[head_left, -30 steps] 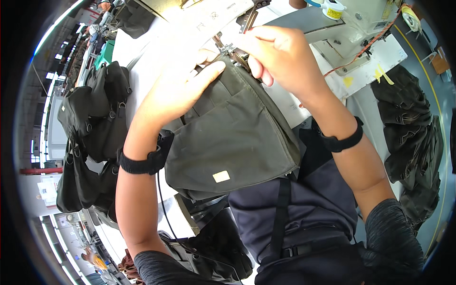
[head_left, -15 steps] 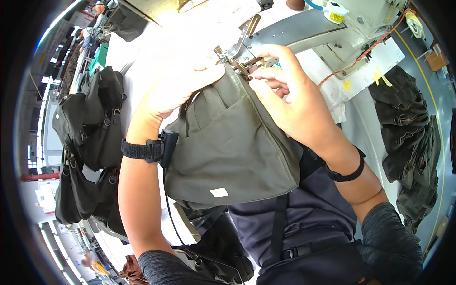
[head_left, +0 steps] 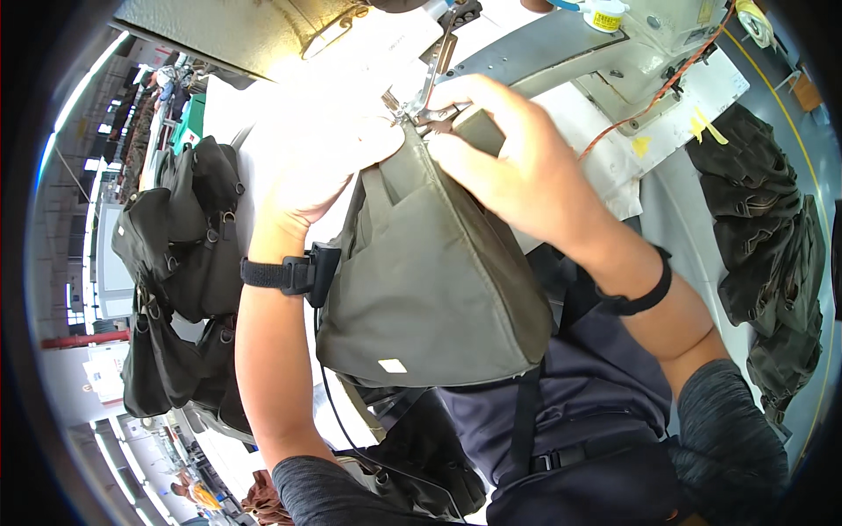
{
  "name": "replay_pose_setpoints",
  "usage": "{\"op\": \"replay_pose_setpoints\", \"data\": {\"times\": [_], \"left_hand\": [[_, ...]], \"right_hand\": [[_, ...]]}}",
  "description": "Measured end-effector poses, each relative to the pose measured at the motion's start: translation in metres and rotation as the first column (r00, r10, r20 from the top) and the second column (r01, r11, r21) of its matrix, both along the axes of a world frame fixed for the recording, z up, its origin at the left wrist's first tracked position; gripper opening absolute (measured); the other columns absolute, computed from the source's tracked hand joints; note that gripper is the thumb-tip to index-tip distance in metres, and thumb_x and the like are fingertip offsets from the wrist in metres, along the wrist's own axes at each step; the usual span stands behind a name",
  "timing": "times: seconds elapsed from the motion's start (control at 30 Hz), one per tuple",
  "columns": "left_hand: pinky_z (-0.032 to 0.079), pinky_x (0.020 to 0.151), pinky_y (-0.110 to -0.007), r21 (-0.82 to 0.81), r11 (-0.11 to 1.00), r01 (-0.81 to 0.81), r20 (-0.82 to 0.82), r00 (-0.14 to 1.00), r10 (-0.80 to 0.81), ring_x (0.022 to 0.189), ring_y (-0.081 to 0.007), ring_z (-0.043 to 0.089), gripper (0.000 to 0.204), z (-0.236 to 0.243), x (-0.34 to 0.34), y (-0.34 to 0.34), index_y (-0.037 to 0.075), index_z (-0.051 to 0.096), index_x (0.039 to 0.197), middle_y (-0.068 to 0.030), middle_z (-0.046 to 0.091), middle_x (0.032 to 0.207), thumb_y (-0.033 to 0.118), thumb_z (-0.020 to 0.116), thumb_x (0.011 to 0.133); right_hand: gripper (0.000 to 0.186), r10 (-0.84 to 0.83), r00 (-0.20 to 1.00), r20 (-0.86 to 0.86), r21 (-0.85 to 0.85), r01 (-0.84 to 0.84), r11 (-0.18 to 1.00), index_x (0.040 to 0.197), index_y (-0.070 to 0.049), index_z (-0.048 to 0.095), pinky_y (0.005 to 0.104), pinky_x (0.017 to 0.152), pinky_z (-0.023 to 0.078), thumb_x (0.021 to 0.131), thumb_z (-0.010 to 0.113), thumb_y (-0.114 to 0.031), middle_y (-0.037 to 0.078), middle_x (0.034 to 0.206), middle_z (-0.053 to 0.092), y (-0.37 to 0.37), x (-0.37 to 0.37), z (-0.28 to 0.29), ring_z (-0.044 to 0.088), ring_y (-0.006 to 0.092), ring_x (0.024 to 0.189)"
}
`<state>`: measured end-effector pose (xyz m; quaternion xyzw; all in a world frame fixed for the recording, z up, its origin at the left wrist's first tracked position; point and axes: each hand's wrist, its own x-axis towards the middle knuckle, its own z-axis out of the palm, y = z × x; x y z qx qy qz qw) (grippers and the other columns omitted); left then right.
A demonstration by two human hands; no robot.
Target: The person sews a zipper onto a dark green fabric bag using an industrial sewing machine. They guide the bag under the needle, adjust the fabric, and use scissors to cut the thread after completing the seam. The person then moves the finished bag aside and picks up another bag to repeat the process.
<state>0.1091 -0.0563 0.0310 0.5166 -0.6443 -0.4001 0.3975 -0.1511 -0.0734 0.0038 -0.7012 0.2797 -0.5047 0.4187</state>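
An olive-green fabric bag (head_left: 421, 294) hangs toward me from a sewing machine's presser foot (head_left: 403, 110), its narrow top end at the foot. The piped seam runs down its right side, and a small white label sits near its lower edge. My left hand (head_left: 338, 145), washed out by glare, grips the bag's upper left edge with the thumb on top; its other fingers are hard to make out. On the other side, my right hand (head_left: 513, 153) holds a fold of the bag between thumb and fingers, the index fingertip close beside the foot.
Dark bags with metal rings (head_left: 189, 254) are piled at the left. More olive fabric pieces (head_left: 759, 228) hang at the right. The machine's grey arm (head_left: 544, 57) crosses the back, with a red cord (head_left: 645, 114) beside it. A cable runs from my left wrist strap (head_left: 285, 274).
My right hand has shifted left toward the presser foot, and its fingers now close over the bag's fabric. The bag's right side has turned more into view. The whole view has shifted slightly.
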Motion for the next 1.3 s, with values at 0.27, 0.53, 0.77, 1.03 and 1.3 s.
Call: {"op": "replay_pose_setpoints", "data": {"times": [0.27,0.53,0.77,1.03,1.3], "left_hand": [[0.059,0.086,-0.032,0.066,0.996,0.062,-0.378,0.925,-0.033,0.093,-0.0153,0.071,0.017,-0.011,0.003,-0.005,0.002,0.075,0.108,-0.0052,0.074,0.101,-0.003,0.077,0.092],[0.056,0.085,-0.029,0.084,0.996,-0.019,0.084,0.996,0.012,0.092,-0.0118,0.067,0.01,0.002,-0.001,-0.003,0.002,0.073,0.099,-0.0027,0.071,0.099,0.0,0.079,0.091],[0.052,0.082,-0.028,-0.1,0.995,-0.017,0.416,0.908,0.058,0.089,-0.0097,0.062,0.009,0.011,-0.012,0.005,0.001,0.073,0.099,0.0007,0.066,0.094,0.001,0.079,0.093],[0.056,0.086,-0.028,-0.078,0.994,-0.081,0.237,0.967,0.097,0.093,-0.0138,0.068,0.019,0.005,-0.021,0.008,-0.001,0.074,0.107,-0.0029,0.07,0.097,-0.001,0.082,0.089],[0.057,0.084,-0.028,-0.007,0.998,-0.06,-0.179,0.982,0.058,0.091,-0.0124,0.068,0.019,0.001,-0.023,0.007,0.004,0.074,0.104,-0.0009,0.071,0.096,-0.003,0.082,0.088]], "right_hand": [[0.013,-0.318,0.911,-0.264,-0.824,-0.041,0.565,0.094,-0.02,0.077,0.0387,0.085,0.051,0.082,0.074,-0.014,0.0,0.091,0.065,-0.054,-0.026,0.011,0.064,0.0241,0.097],[0.028,-0.069,0.944,-0.323,-0.763,-0.217,0.608,0.102,-0.011,0.079,0.0397,0.084,0.048,0.076,0.075,-0.001,0.004,0.093,0.063,-0.089,-0.027,0.011,0.063,0.0247,0.093],[0.019,0.017,0.96,-0.279,-0.585,-0.184,0.79,0.096,-0.011,0.083,0.0424,0.091,0.053,0.088,0.065,-0.009,0.006,0.093,0.073,-0.089,-0.02,0.007,0.067,0.0278,0.096],[0.018,-0.024,0.967,-0.252,-0.596,-0.136,0.792,0.096,-0.01,0.081,0.0431,0.09,0.053,0.089,0.065,-0.011,0.006,0.095,0.074,-0.087,-0.018,0.005,0.068,0.0285,0.096],[0.018,-0.032,0.975,-0.22,-0.614,-0.113,0.781,0.1,-0.003,0.076,0.0459,0.084,0.056,0.097,0.068,-0.019,0.015,0.094,0.076,-0.089,-0.025,0.012,0.072,0.0361,0.089]]}}
